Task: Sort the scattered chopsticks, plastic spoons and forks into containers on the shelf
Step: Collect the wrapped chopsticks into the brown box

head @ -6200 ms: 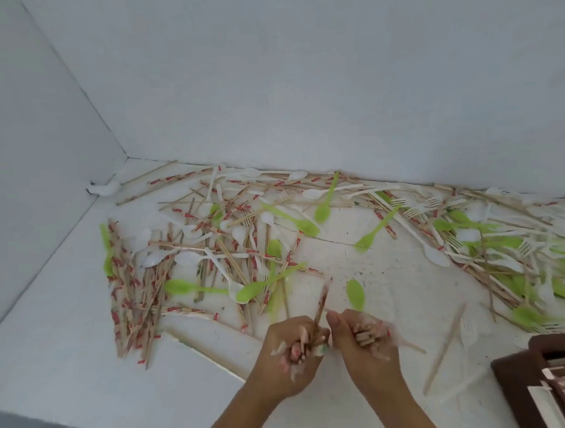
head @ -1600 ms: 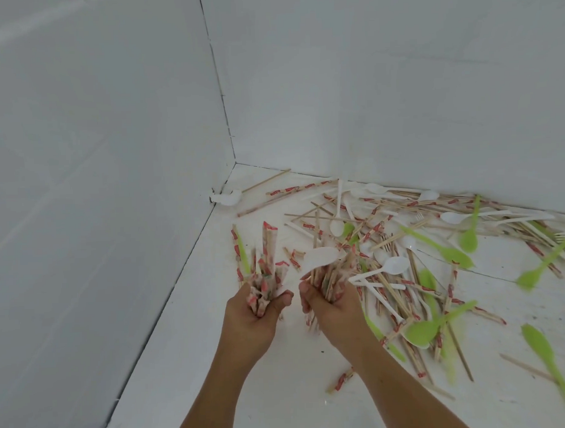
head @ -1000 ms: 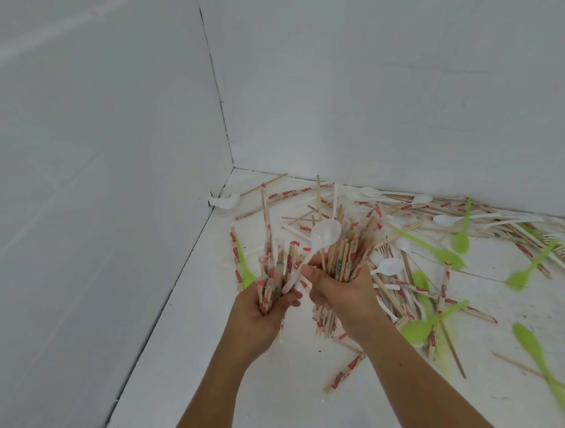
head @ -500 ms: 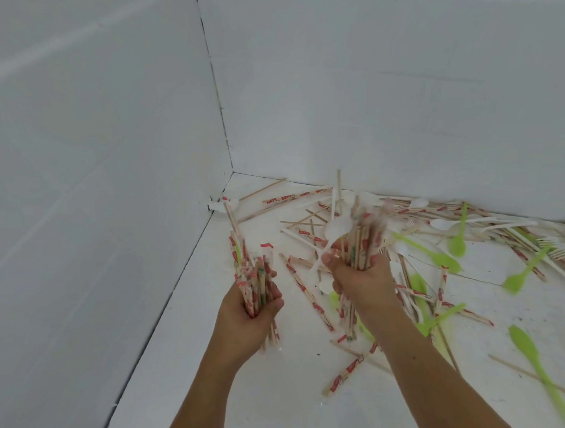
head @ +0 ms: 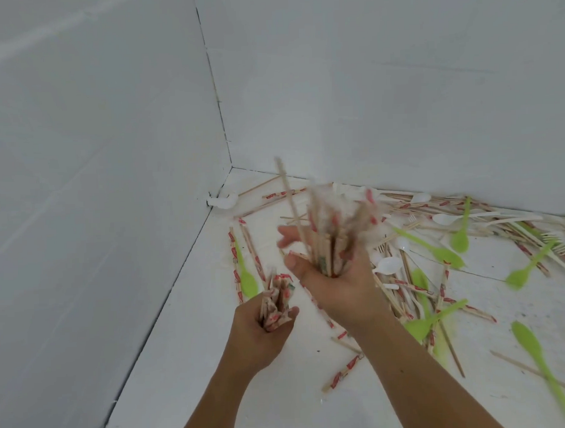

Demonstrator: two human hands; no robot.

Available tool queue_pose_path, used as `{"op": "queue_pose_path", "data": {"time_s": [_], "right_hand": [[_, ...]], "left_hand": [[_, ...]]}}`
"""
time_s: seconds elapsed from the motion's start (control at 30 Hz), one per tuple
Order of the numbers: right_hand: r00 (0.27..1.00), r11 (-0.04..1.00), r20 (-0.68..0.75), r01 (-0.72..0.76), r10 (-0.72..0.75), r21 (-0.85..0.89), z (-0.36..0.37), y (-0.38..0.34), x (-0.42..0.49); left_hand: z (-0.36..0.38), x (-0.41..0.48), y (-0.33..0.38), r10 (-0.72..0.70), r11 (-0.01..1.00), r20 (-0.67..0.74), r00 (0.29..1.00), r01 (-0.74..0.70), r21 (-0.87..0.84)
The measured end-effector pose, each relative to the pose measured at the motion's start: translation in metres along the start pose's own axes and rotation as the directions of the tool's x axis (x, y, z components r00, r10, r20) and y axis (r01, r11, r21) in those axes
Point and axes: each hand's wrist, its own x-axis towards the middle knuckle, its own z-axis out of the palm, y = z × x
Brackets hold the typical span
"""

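In the head view, the left hand (head: 256,336) has its grip closed around a short bundle of chopsticks (head: 276,297). They are pale wood in paper sleeves printed red, held upright low over the white surface (head: 190,361). The right hand (head: 335,282), just beside it and higher, grips a taller bundle (head: 330,241), fanned out and motion-blurred, with one bare stick poking above the rest. To the right, loose chopsticks (head: 412,206), green spoons (head: 436,253), white spoons (head: 388,265) and white forks (head: 561,242) lie scattered along the back wall (head: 367,98).

left hand (head: 259,330) gripping, right hand (head: 338,282) gripping higher
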Motion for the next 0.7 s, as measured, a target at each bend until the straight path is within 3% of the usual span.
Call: {"op": "queue_pose_path", "data": {"time_s": [0.13,0.23,0.33,0.5,0.63,0.7], "right_hand": [[0.957,0.957,0.231,-0.109,0.174,-0.270,0.010,-0.023,0.039],[0.917,0.952,0.336,-0.120,0.214,-0.281,0.018,-0.033,0.052],[0.934,0.956,0.290,-0.130,0.207,-0.265,0.011,-0.020,0.045],[0.901,0.875,0.272,-0.193,0.337,-0.443,0.006,0.014,0.025],[0.951,0.970,0.254,-0.126,0.178,-0.208,0.002,0.015,0.015],[0.948,0.964,0.264,-0.114,0.177,-0.240,0.001,0.025,0.009]], "left_hand": [[0.001,0.002,0.000,0.024,1.000,0.062,0.998,-0.025,0.015],[-0.001,0.001,0.004,0.006,0.999,0.078,0.997,-0.009,0.037],[-0.004,0.002,0.005,-0.031,0.999,0.039,0.999,0.030,0.014],[-0.010,0.005,0.004,-0.043,0.999,-0.010,0.999,0.043,0.002],[-0.010,0.004,0.011,-0.082,0.997,-0.024,0.996,0.082,-0.015],[-0.010,0.006,0.010,-0.090,0.996,-0.034,0.995,0.090,-0.006]]}}
